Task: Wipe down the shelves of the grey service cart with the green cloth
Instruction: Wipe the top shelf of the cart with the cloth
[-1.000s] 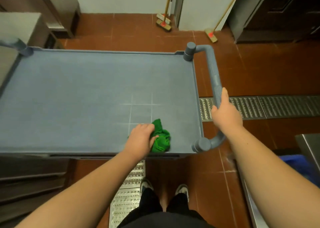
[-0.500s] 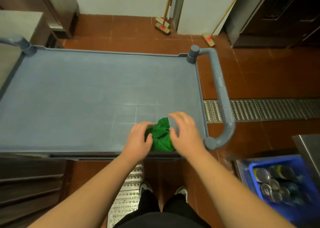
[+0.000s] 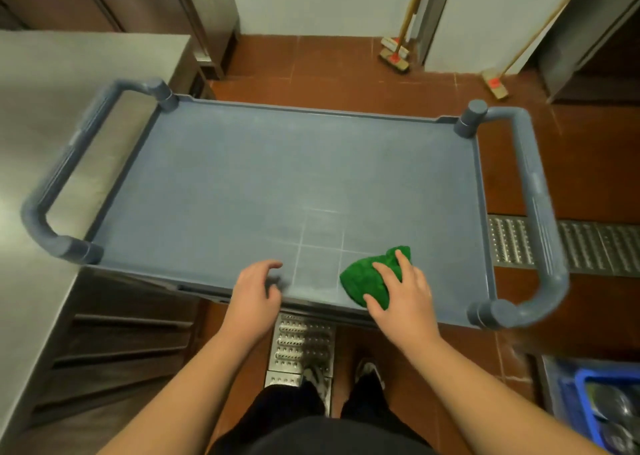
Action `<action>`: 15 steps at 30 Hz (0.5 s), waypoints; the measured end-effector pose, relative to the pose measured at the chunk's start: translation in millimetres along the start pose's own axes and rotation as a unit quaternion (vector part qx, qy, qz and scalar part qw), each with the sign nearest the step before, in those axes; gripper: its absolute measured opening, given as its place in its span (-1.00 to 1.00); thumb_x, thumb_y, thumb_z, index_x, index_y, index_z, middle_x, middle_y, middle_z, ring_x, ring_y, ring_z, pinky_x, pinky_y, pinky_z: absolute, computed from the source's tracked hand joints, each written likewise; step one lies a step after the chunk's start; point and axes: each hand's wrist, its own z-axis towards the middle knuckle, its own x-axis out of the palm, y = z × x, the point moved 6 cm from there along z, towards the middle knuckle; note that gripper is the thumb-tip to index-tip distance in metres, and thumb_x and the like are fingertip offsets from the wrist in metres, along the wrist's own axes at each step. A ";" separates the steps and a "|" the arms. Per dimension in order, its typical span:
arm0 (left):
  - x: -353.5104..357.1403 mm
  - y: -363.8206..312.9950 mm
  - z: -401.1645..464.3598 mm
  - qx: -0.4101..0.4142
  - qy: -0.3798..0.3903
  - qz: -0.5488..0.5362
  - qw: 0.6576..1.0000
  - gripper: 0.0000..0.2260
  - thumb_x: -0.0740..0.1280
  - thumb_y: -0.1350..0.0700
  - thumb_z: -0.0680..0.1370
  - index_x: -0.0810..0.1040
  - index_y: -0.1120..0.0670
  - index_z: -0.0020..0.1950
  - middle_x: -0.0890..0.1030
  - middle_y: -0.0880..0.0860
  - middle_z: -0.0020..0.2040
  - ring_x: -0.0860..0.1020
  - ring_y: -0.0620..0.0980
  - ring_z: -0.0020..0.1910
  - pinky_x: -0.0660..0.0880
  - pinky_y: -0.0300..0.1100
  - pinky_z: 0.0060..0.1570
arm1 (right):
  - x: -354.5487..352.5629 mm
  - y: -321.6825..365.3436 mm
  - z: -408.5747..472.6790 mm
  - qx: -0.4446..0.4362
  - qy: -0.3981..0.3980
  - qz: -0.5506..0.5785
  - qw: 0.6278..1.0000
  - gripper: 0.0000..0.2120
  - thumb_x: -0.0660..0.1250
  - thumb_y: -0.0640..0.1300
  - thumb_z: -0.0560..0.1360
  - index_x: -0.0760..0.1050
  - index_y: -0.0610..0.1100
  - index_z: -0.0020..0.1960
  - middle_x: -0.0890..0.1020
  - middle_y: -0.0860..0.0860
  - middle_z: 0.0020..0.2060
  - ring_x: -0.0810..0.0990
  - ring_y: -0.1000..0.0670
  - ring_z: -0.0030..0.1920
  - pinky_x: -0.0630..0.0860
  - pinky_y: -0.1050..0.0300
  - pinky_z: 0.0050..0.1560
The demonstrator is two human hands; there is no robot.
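Observation:
The grey service cart's top shelf (image 3: pixel 242 184) fills the middle of the view, with a tubular handle at each end. A crumpled green cloth (image 3: pixel 363 279) lies on the shelf near its front edge, right of centre. My right hand (image 3: pixel 403 292) lies on top of the cloth with its fingers spread over it, pressing it to the shelf. My left hand (image 3: pixel 254 288) hovers at the front edge to the left of the cloth, fingers loosely curled, holding nothing. Faint white scratch lines cross the shelf just above the hands.
A steel counter (image 3: pixel 52 108) flanks the cart's left handle (image 3: pixel 59 177). Two brooms (image 3: pixel 394 52) lean on the far wall. A metal floor drain grate (image 3: pixel 588 246) runs past the right handle (image 3: pixel 540 212). A blue crate (image 3: pixel 588 385) sits at lower right.
My left hand has let go of the cloth and moved left. My right hand, which came off the cart handle, now covers the cloth alone. The view has shifted to show the whole cart.

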 end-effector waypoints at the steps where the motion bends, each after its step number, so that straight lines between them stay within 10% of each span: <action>1: -14.0 11.8 1.0 -0.007 -0.011 -0.001 1.000 -0.64 0.24 0.30 0.52 0.48 0.04 0.28 0.49 -0.05 0.19 0.34 -0.21 0.19 0.24 -0.27 0.26 | 1.3 5.0 1.6 0.003 -0.010 0.014 1.000 -0.49 0.35 0.17 0.46 0.42 0.10 0.39 0.21 -0.07 0.54 0.27 -0.20 0.44 0.30 -0.17 0.44; 15: -185.9 183.4 58.8 0.006 -0.022 -0.033 0.999 -0.65 0.22 0.30 0.52 0.48 0.04 0.26 0.43 -0.11 0.11 0.39 -0.11 0.14 0.30 -0.22 0.25 | 108.7 273.4 50.0 -0.037 -0.008 0.000 0.999 -0.45 0.34 0.19 0.46 0.41 0.06 0.40 0.24 -0.10 0.51 0.25 -0.19 0.47 0.27 -0.18 0.46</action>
